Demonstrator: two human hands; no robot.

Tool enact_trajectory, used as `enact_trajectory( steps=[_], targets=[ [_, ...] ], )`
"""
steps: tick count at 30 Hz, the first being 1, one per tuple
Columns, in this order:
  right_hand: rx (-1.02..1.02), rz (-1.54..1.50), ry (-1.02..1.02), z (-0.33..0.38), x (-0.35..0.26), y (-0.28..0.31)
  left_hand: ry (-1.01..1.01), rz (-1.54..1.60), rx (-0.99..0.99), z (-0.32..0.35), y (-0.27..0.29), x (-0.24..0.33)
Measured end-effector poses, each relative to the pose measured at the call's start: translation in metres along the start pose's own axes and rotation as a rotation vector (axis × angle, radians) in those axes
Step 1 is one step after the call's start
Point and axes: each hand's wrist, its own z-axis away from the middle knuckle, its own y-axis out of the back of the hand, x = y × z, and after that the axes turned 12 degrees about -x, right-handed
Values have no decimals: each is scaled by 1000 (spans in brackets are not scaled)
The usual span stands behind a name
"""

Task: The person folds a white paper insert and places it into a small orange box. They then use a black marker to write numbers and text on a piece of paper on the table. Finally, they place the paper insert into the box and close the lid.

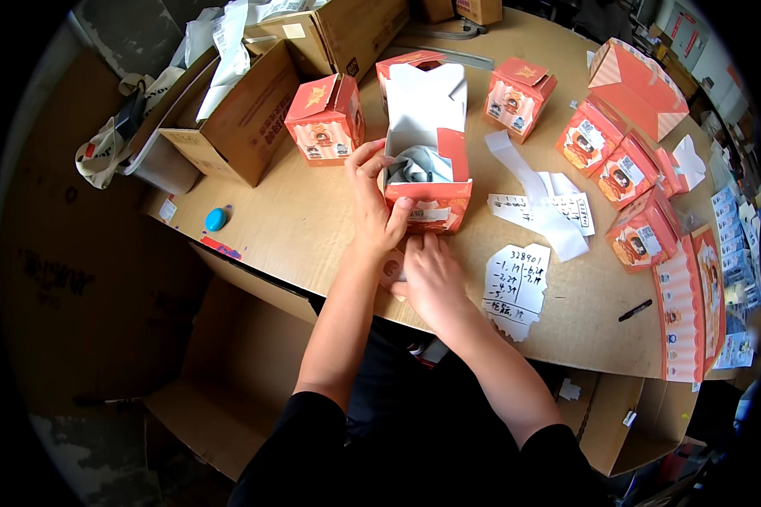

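An open orange-red carton (431,182) with white inner flaps stands in the middle of the wooden table (296,228); a grey foil pouch (418,165) lies inside it. My left hand (372,198) grips the carton's left wall, fingers over the rim and thumb on the front face. My right hand (431,275) lies just in front of the carton, fingers pressed on a small flat piece at the carton's base; what it is stays hidden under the hand.
Closed orange cartons stand behind (325,118), (520,97) and to the right (617,160). A paper note with handwriting (516,283), white paper strips (541,198), a black pen (634,311), a blue cap (216,219) and a brown shipping box (245,114) lie around.
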Motion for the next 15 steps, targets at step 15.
enact_trajectory(
  steps=[15],
  targets=[
    [378,-747,166,-67,51,160,-38,-137,-28,3,7,14]
  ],
)
